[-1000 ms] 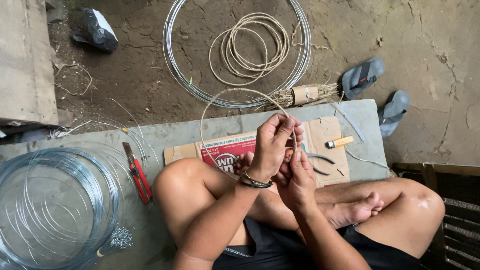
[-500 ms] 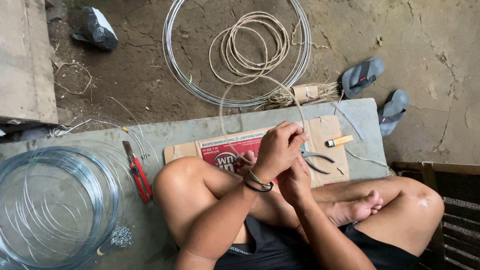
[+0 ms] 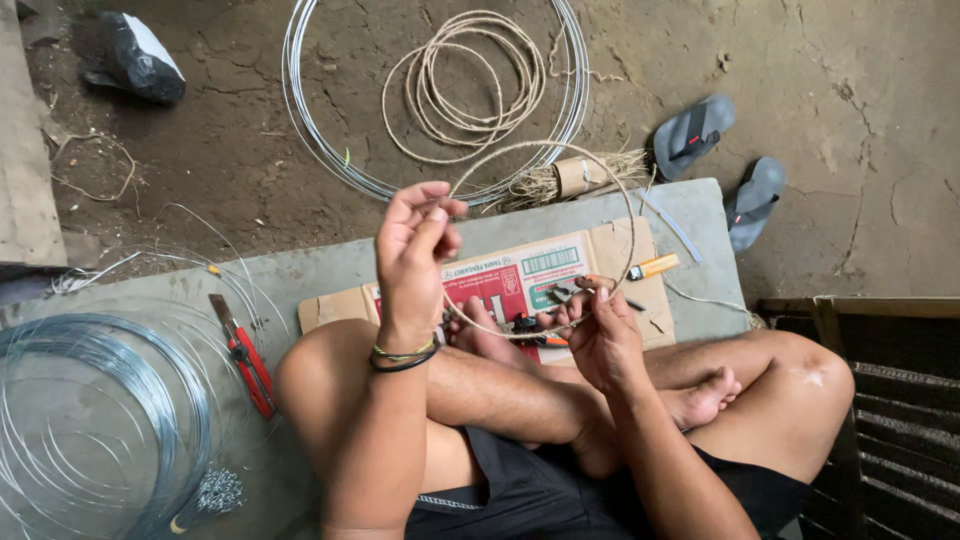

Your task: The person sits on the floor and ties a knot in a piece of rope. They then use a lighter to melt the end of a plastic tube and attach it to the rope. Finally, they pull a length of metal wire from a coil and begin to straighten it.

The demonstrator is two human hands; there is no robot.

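Left hand (image 3: pixel 415 255) raised, right hand (image 3: pixel 600 335) low — both pinching twine-wrapped ring (image 3: pixel 625 210).

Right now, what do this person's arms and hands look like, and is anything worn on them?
Both arms are bare, with no sleeves and no gloves. The left hand has thin bands at the wrist: dark ones with a yellowish-green one among them. The right hand and its wrist show nothing worn, no ring or watch in view.

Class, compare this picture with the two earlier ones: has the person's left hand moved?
Yes. The left hand, earlier close against the right hand over the cardboard sheet, has lifted up and leftward, away from it, toward the cardboard's far edge.
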